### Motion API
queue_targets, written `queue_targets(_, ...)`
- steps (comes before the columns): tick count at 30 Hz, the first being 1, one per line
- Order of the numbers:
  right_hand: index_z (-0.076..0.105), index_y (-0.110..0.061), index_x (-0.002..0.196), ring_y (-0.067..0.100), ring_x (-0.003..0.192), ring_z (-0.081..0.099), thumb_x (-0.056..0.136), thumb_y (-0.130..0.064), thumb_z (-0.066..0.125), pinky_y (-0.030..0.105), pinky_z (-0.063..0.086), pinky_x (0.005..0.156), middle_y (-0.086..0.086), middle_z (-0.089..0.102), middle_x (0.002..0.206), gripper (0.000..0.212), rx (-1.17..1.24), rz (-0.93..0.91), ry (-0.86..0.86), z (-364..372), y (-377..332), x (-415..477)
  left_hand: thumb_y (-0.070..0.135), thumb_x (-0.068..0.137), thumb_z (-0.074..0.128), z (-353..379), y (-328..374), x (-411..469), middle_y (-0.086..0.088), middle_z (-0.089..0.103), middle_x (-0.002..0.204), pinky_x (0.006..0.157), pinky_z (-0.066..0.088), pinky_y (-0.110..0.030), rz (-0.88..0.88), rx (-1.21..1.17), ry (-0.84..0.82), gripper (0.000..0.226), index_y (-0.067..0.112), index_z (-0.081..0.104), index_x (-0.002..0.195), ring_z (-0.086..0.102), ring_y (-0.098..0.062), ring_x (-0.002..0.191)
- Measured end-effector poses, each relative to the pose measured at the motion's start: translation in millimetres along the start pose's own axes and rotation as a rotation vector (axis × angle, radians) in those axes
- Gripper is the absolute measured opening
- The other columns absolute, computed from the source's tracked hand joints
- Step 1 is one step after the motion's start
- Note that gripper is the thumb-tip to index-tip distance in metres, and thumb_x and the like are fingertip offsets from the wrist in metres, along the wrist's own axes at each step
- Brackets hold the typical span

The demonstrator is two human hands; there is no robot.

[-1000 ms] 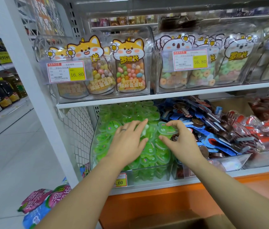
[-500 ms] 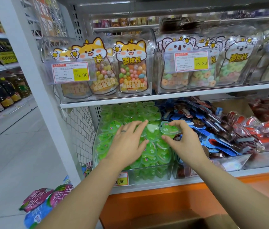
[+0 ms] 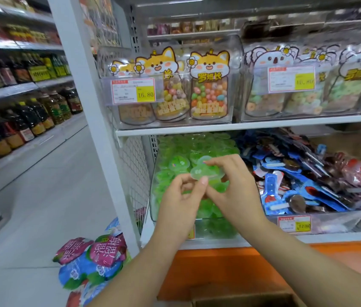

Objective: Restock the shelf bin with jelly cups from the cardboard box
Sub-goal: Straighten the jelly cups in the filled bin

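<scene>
A clear shelf bin (image 3: 154, 209) on the lower shelf is heaped with green jelly cups (image 3: 199, 142). Above the heap I hold one green jelly cup (image 3: 206, 170) between both hands. My left hand (image 3: 182, 196) pinches its near edge with thumb and curled fingers. My right hand (image 3: 232, 187) grips its far and right side from above. The open top of the cardboard box (image 3: 241, 299) shows at the bottom edge, below the orange shelf base.
To the right, a bin of blue and brown wrapped sweets (image 3: 297, 180). The upper shelf (image 3: 241, 126) carries clear candy tubs with price tags. Snack bags (image 3: 91, 262) lie on the floor at the white upright (image 3: 99, 120). Bottles (image 3: 31, 120) line the left aisle.
Both hands have lifted off the heap and come together on one jelly cup, raised above the bin. The camera has swung left and closer.
</scene>
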State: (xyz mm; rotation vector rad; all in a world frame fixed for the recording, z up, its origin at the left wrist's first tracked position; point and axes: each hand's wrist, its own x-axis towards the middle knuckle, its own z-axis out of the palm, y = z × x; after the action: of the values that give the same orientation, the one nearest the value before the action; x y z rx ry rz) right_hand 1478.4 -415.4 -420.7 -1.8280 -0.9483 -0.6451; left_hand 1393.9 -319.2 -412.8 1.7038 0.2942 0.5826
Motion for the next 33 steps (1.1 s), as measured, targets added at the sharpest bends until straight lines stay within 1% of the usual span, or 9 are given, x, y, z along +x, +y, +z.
queue_targets(4,0.058,-0.023,0.121,0.003,0.096,0.051,0.081,-0.033,0.060,0.027,0.049,0.075,-0.006,0.049,0.110,0.041,0.022,-0.059,-0.134,14,-9,-7,0.018,0.095,0.054,-12,-6,1,-0.001,0.067,0.093,0.070,0.056,-0.021,-0.221,-0.435,0.117,0.029,0.009,0.054,0.122,0.067,-0.004,0.078)
queue_targets(7,0.057,-0.020,0.125,0.002,0.104,0.049,0.082,-0.019,0.063,0.020,0.044,0.087,-0.004,0.048,0.117,0.043,0.023,-0.105,-0.259,25,-14,-11,0.011,0.097,0.049,-24,-12,5,-0.009,0.069,0.109,0.073,0.057,-0.024,-0.255,-0.579,0.200,0.031,0.009,0.054,0.128,0.069,-0.015,0.092)
queue_targets(10,0.055,-0.018,0.130,0.004,0.111,0.047,0.084,-0.013,0.063,0.015,0.037,0.095,-0.001,0.049,0.124,0.047,0.027,-0.095,-0.355,30,-20,-6,0.009,0.097,0.048,-35,-12,11,-0.005,0.070,0.098,0.064,0.054,-0.020,-0.215,-0.578,0.233,0.027,0.012,0.059,0.122,0.067,-0.013,0.083)
queue_targets(14,0.051,-0.022,0.134,0.008,0.124,0.045,0.085,-0.012,0.064,0.012,0.028,0.104,-0.004,0.050,0.136,0.052,0.008,-0.084,-0.472,31,-16,4,0.006,0.097,0.047,-42,-9,32,-0.002,0.064,0.079,0.061,0.053,-0.018,-0.194,-0.554,0.274,0.021,0.020,0.063,0.099,0.059,-0.007,0.068)
queue_targets(17,0.054,-0.024,0.131,0.009,0.123,0.047,0.085,-0.015,0.064,0.024,0.031,0.108,-0.008,0.055,0.130,0.047,-0.041,-0.068,-0.454,22,-6,11,0.003,0.096,0.048,-48,-12,60,-0.002,0.059,0.073,0.059,0.053,-0.015,-0.183,-0.515,0.379,0.020,0.018,0.060,0.091,0.056,-0.007,0.064)
queue_targets(19,0.060,-0.024,0.124,0.009,0.116,0.051,0.085,-0.016,0.064,0.032,0.038,0.105,-0.010,0.057,0.122,0.040,-0.061,-0.046,-0.396,15,4,14,0.004,0.096,0.049,-53,-21,82,-0.004,0.053,0.075,0.057,0.052,-0.013,-0.200,-0.461,0.428,0.016,0.007,0.061,0.106,0.052,-0.008,0.063)
queue_targets(21,0.065,-0.023,0.115,0.013,0.109,0.056,0.082,-0.020,0.062,0.039,0.044,0.099,-0.010,0.060,0.114,0.033,-0.087,-0.044,-0.333,10,15,15,0.006,0.096,0.050,-56,-32,99,-0.005,0.053,0.079,0.056,0.052,-0.010,-0.222,-0.391,0.440,0.027,0.001,0.056,0.122,0.052,-0.007,0.064)
queue_targets(25,0.068,-0.021,0.107,0.019,0.103,0.060,0.078,-0.021,0.062,0.048,0.047,0.091,-0.008,0.063,0.107,0.029,-0.112,-0.035,-0.287,7,28,15,0.005,0.095,0.052,-55,-44,119,-0.001,0.056,0.075,0.058,0.052,-0.010,-0.228,-0.289,0.454,0.029,-0.002,0.056,0.123,0.054,-0.006,0.064)
queue_targets(33,0.069,-0.020,0.102,0.019,0.098,0.061,0.077,-0.022,0.060,0.046,0.049,0.087,-0.006,0.064,0.104,0.026,-0.104,-0.026,-0.261,6,30,14,0.006,0.091,0.059,-55,-46,137,-0.002,0.060,0.071,0.062,0.054,-0.012,-0.257,-0.234,0.440,0.039,-0.001,0.051,0.130,0.058,0.001,0.050)
